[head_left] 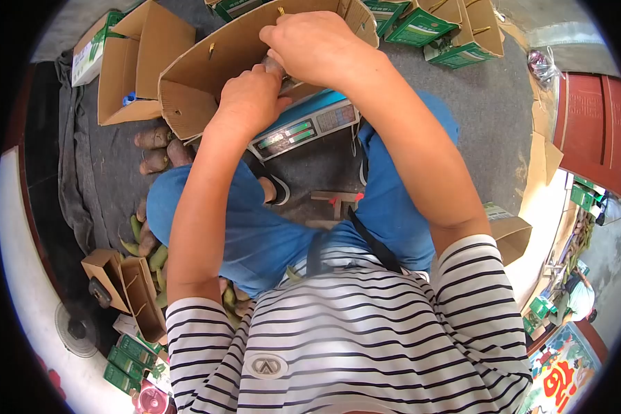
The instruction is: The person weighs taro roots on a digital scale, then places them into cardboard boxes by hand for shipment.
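Observation:
An open cardboard box (pixel 200 79) stands in front of me, on or against a digital scale (pixel 303 131) with lit green displays. My left hand (pixel 250 100) is curled over the near edge of the box. Above and to its right, my right hand (pixel 314 45) reaches over the box with bent fingers. Between the two hands shows part of a brownish root vegetable (pixel 274 67), and both hands close on it. Their fingertips are mostly hidden, as is much of the inside of the box.
Reddish-brown root vegetables (pixel 153 138) lie on the dark floor cloth to the left, with green ones (pixel 157 259) further back. Another open carton (pixel 141 58) stands left of the box. Green-printed cartons (pixel 421 27) line the far side. A small wooden stool (pixel 337 200) sits between my legs.

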The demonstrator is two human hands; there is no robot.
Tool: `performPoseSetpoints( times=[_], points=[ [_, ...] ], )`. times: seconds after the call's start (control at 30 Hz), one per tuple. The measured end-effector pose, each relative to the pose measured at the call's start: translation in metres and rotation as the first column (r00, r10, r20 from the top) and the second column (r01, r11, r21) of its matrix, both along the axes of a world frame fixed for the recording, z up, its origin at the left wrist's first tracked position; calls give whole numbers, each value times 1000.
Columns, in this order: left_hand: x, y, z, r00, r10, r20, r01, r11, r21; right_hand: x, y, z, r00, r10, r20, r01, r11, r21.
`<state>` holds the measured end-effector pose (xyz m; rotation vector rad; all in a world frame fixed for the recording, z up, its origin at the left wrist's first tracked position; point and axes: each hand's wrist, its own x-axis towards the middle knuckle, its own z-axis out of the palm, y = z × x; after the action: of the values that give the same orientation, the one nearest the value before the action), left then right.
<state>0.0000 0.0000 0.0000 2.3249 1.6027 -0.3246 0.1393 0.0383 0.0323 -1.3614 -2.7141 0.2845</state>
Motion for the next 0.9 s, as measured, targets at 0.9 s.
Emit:
performPoseSetpoints(
  times=[0.9],
  points=[
    [12,6,1,993,19,114,-23,999,31,-11,-3,-10,996,85,26,-84,996,-33]
  ],
)
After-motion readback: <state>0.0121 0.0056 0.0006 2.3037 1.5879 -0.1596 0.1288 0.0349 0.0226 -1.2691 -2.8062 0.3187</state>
